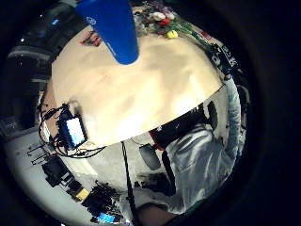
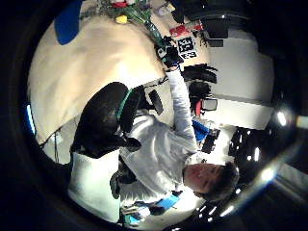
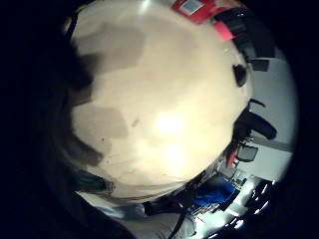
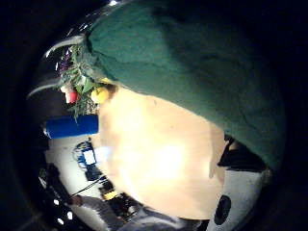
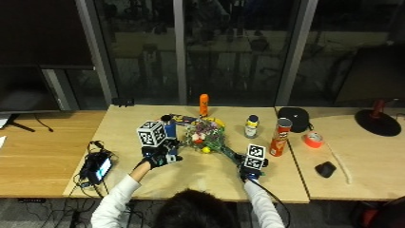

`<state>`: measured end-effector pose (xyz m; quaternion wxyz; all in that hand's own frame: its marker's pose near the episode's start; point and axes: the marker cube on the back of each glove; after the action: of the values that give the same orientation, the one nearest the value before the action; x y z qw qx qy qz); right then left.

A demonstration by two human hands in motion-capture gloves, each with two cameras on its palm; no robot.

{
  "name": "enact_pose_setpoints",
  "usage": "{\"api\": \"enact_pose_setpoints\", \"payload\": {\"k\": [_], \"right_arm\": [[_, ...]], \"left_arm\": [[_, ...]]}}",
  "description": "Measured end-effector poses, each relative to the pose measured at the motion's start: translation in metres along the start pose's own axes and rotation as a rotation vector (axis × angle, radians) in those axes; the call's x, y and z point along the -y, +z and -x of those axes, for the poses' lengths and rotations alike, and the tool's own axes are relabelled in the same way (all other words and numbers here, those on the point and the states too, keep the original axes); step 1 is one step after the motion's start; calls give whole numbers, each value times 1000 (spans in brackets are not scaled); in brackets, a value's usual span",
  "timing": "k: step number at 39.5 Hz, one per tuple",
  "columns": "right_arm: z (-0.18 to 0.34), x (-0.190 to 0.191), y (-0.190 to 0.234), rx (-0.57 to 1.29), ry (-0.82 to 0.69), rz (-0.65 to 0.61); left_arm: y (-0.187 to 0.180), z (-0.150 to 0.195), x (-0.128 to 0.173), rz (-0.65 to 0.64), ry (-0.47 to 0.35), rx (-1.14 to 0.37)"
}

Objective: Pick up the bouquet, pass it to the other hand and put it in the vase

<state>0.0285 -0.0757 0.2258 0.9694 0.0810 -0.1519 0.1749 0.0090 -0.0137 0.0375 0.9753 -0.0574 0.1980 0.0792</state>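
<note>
While the right hand grips the bouquet stems at five o'clock, the empty, relaxed left hand might topple the blue vase at twelve.

Table seen from above and behind the person's head in the outside view, four palm views set close over it, bouquet and blue vase shared with three.
</note>
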Motion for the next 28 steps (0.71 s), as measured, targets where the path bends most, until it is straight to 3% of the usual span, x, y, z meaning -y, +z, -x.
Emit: {"api": "enact_pose_setpoints", "payload": {"k": [3, 8, 15, 21, 25, 28], "right_arm": [[-8, -2, -8, -137, -8, -59], [-5, 3, -25, -61, -20, -201], [7, 1, -55, 293, 79, -218], [35, 31, -74, 725, -47, -280], [62, 35, -100, 917, -97, -317], [84, 35, -118, 1007, -128, -340]], "left_arm": [[8, -18, -7, 90, 10, 76], [9, -22, 0, 98, 24, 55], [-4, -42, 10, -60, 93, 15], [-19, -61, 28, -155, 121, -56], [-29, -78, 48, -229, 169, -184], [-39, -94, 71, -351, 259, -340]]}}
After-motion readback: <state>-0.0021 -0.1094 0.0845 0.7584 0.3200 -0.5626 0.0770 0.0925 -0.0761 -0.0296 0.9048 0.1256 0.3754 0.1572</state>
